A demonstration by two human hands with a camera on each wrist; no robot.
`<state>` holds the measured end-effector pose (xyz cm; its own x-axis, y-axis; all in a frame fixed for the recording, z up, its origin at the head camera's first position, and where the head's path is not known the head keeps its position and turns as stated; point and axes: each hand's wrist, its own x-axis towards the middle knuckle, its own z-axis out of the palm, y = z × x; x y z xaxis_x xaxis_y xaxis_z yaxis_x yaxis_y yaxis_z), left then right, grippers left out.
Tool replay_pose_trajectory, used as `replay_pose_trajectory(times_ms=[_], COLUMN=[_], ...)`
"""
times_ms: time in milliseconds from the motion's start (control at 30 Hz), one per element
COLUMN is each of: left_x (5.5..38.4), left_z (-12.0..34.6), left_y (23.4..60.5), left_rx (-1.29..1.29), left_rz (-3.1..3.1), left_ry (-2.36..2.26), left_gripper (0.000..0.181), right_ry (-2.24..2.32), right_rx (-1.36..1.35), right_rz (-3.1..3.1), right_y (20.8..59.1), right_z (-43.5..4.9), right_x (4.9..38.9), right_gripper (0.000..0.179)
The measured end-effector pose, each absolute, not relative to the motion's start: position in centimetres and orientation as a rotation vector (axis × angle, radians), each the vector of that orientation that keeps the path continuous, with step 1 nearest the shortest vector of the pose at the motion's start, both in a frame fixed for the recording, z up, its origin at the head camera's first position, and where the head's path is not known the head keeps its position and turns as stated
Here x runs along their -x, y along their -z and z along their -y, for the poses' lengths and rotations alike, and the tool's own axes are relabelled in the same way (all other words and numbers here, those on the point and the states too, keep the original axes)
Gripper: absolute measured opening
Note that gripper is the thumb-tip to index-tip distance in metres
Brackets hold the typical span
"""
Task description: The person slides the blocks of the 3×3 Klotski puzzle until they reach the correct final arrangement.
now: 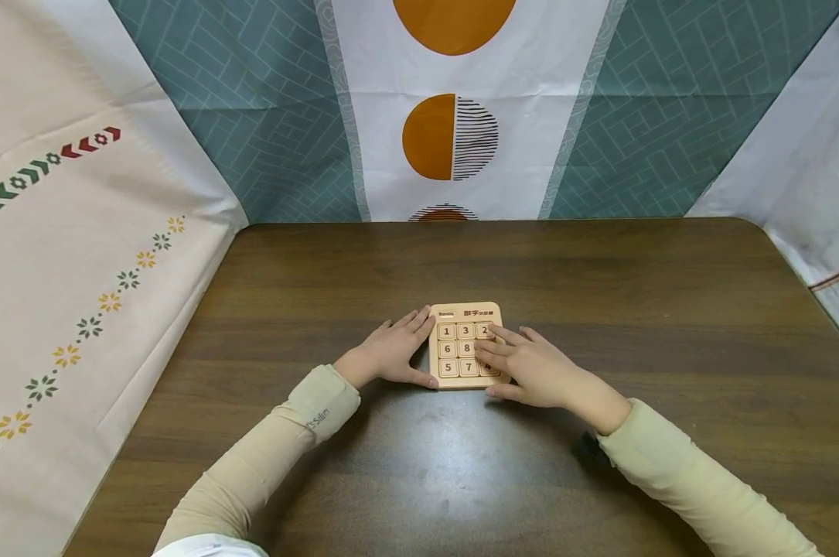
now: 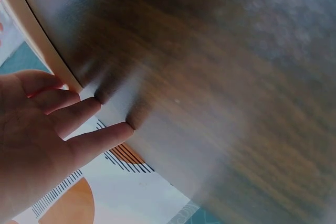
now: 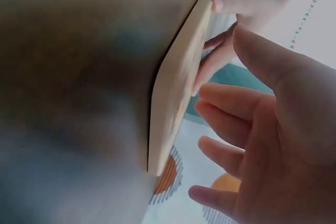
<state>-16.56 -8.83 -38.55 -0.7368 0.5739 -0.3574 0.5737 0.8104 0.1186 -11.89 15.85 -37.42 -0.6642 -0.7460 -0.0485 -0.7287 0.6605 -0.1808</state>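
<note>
A wooden number slide puzzle [image 1: 458,349] lies flat on the table, its square tiles printed with digits; 1, 3 and 2 show along the top row. My left hand [image 1: 397,352] rests at the puzzle's left edge, fingers extended near the upper corner and thumb at the lower one. Over the right-hand tiles reaches my right hand [image 1: 540,374], its fingers fairly straight and its thumb near the lower right corner. Those fingers hide part of the middle and bottom rows. The right wrist view shows the puzzle's side [image 3: 176,82] edge-on, the left thumb against one corner.
The brown wooden table [image 1: 308,286] spreads around the puzzle. Behind it hangs a teal and white cloth [image 1: 530,155] with orange circles. A cream patterned cloth [image 1: 57,294] borders the left side, and pale fabric [image 1: 823,178] the right.
</note>
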Motion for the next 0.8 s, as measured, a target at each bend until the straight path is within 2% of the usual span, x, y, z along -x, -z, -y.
replay_pose_trajectory(times_ms=[300,800], left_x=[16.6,16.6], left_z=[8.8,8.9], left_y=[38.6,38.6], left_rx=[-0.863,-0.883], left_rz=[-2.623,-2.620], left_ry=[-0.002,-0.011], left_gripper=[0.109,0.109], right_ry=[0.206,0.173], right_rx=[1.241,1.195], right_rz=[-2.672,-2.688], right_y=[37.9,37.8], right_z=[-15.1,-17.2], right_x=[13.4,13.3], right_gripper=[0.066,0.065])
